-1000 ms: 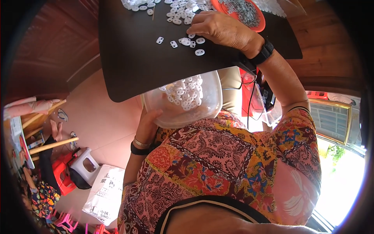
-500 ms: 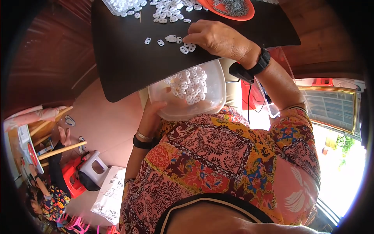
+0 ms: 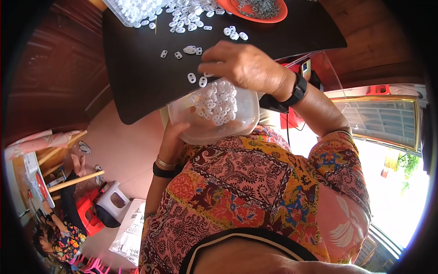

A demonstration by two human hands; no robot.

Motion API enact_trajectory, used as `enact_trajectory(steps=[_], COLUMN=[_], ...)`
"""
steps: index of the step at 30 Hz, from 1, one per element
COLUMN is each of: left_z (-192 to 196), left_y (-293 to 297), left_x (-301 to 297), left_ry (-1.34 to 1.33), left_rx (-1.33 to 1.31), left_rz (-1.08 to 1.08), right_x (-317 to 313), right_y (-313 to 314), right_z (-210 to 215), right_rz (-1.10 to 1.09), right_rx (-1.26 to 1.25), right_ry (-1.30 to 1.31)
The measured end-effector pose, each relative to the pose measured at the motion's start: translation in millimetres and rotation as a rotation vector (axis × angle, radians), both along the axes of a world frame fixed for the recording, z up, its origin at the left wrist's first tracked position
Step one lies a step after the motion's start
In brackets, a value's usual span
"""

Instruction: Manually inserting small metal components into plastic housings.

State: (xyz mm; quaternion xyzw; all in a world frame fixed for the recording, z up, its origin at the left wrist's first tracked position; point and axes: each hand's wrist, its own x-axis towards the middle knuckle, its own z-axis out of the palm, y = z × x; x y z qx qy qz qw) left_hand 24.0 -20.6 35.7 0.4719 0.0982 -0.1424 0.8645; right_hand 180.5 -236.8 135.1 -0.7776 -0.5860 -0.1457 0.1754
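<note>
My left hand (image 3: 172, 142) holds a clear plastic tub (image 3: 242, 119) from below, pressed against the near edge of a black table (image 3: 137, 77). Several small white plastic pieces (image 3: 216, 101) lie inside the tub. My right hand (image 3: 244, 64) rests on the table edge just above the tub, fingers curled over a few white pieces (image 3: 197, 80). More loose white pieces (image 3: 187, 18) are scattered further back on the table. A black watch sits on my right wrist.
An orange dish (image 3: 255, 9) of small dark parts stands at the table's far side, beside a clear tray (image 3: 127, 9) of white pieces. Below left are a person sitting on the floor (image 3: 64, 223), a red stool (image 3: 89, 217), a white stool (image 3: 112, 203) and a white bag (image 3: 130, 228).
My right hand has dragged white pieces toward the table's near edge above the tub. The tub stays under the edge in my left hand, and more pieces lie in it.
</note>
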Motion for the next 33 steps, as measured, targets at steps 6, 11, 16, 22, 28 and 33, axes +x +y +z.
enact_trajectory(steps=[6,11,16,22,28,33], left_z=[-5,-6,-8,-2,-1,0], left_y=[4,4,6,3,4,3], left_x=[0,0,-3,-3,-3,-5], left_ry=[-0.007,0.002,0.017,0.047,0.036,0.03], left_rx=[0.022,0.014,0.011,-0.06,-0.058,-0.079], left_rz=[-0.01,-0.016,-0.01,0.018,0.003,-0.012], right_x=[47,57,65,58,49,50], right_y=[-36,-38,-26,-17,-8,-4], right_z=[-1,-14,-25,3,17,18], right_rz=[-0.382,-0.423,-0.414,-0.391,-0.288,-0.271], right_rx=[0.086,0.032,-0.05,-0.018,0.217,0.257], right_ry=[0.071,0.056,0.021,0.094,0.473,0.449])
